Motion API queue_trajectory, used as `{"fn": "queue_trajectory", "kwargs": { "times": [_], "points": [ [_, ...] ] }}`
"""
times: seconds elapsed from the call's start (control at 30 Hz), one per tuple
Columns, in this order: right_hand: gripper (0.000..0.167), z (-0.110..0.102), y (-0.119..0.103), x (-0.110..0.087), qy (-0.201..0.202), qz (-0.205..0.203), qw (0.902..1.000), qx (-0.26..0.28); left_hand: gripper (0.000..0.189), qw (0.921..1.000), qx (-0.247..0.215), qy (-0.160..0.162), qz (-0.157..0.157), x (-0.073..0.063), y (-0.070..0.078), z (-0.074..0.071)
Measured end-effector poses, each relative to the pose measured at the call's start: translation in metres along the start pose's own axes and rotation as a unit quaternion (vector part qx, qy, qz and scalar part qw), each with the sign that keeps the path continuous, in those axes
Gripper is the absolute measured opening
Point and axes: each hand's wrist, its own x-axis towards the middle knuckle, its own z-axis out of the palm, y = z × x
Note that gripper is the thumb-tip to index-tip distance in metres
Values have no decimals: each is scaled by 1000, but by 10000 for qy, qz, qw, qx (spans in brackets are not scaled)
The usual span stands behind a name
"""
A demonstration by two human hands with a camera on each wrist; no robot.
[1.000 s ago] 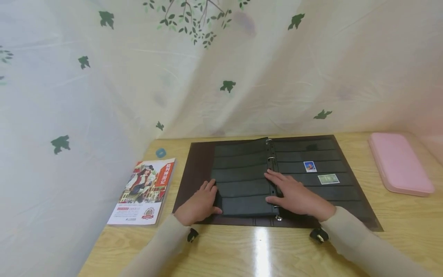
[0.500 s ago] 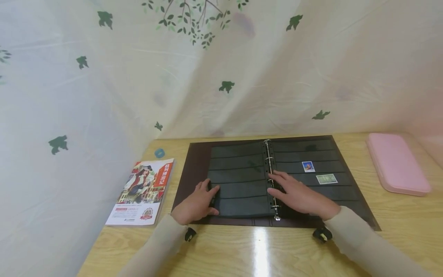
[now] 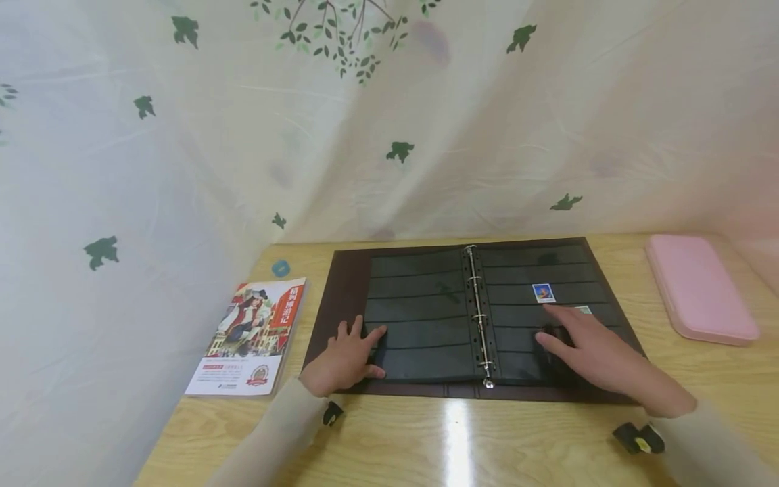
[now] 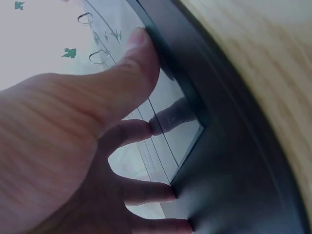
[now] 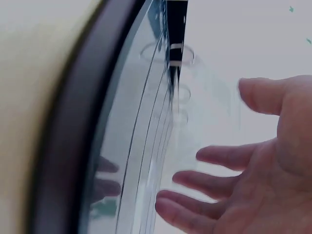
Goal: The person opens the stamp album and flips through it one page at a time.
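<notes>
The right hand (image 3: 599, 352), grip spread, has shifted off the rings (image 3: 477, 316) across the album (image 3: 420, 308) at lower centre, so page-turning seems done, while the left hand (image 3: 342, 358) rests spread on its left.

Way in from the front
A hand could cross the wooden tabletop (image 3: 517, 439) between the sleeves (image 3: 274, 426) to the ring binder (image 3: 348, 284), where raised metal rings (image 3: 479, 316) interrupt the middle. The left hand (image 3: 342, 358) blocks the left page (image 3: 420, 325)'s near outer edge; the right hand (image 3: 599, 352) overhangs the right page (image 3: 511, 314).
</notes>
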Motion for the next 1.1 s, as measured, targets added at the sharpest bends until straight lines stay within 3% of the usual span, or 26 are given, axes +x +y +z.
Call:
{"fn": "queue_trajectory", "kwargs": {
  "times": [0.2,0.4,1.1],
  "points": [
    [77,-4,41,-32,160,534,9978,-357,76,9999,95,-30,19,1,-1,2],
    [75,-3,66,-50,275,657,9969,-332,77,10000,48,-49,-6,1,-3,3],
    [65,-7,59,-53,538,515,9967,-308,77,10000,37,-79,-22,0,-1,2]
  ]
}}
